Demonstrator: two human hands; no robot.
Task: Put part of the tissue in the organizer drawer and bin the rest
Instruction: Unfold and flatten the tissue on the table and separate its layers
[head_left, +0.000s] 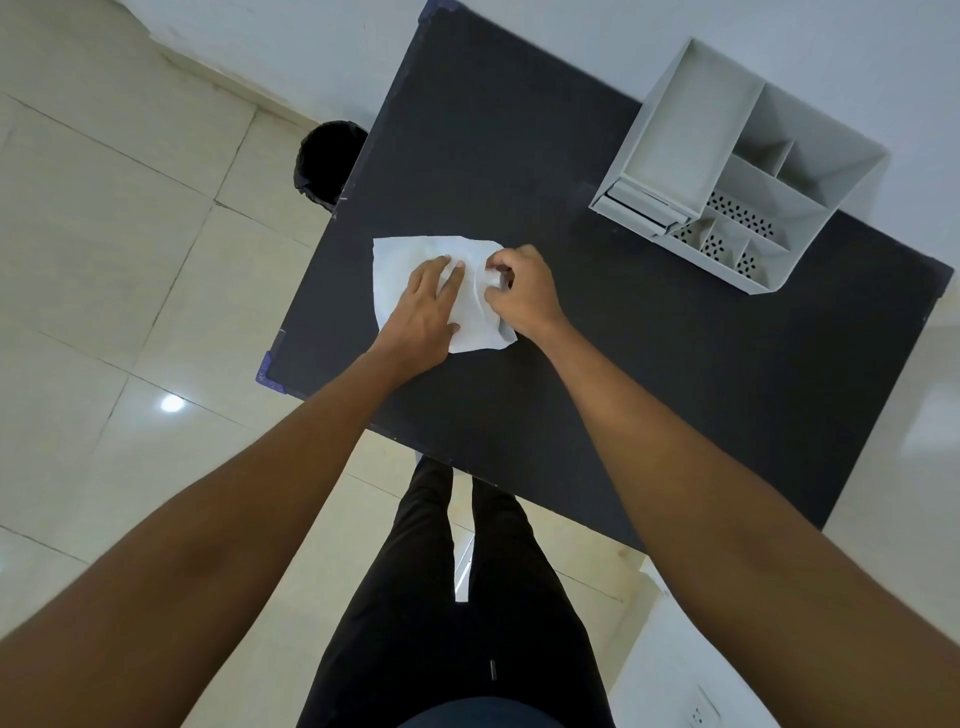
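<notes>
tissue (415, 260): white sheet lying on the dark worktop (519, 156), near its left edge, partly covered by both hands; its right side is bunched and lifted.
left hand (423, 306): laid flat, fingers spread, palm down on the middle of the sheet; its grip is apart and closes on nothing, it only pins the tissue to the worktop.
right hand (522, 291): just beside the left, fingers curled; its grip is together, pinched on the raised right part of the tissue.
step in hand: judged from one hand pinning and the other pinching, this looks like the tearing of the sheet into two parts; no clean separation shows yet, though a curved crease or split runs between the hands and i cannot tell which.
organizer (737, 171): grey, many compartments, at the far right of the worktop, well apart from the tissue; a drawer front (641, 208) sits at its near left corner and seems only slightly out, if at all.
bin (324, 161): black, on the floor beside the worktop's left edge, partly hidden by it.
next move calls for: a firm hold-down by the left hand while the right pulls away, so the thin paper parts rather than slides; then the drawer likely needs opening wider before a piece goes in.
</notes>
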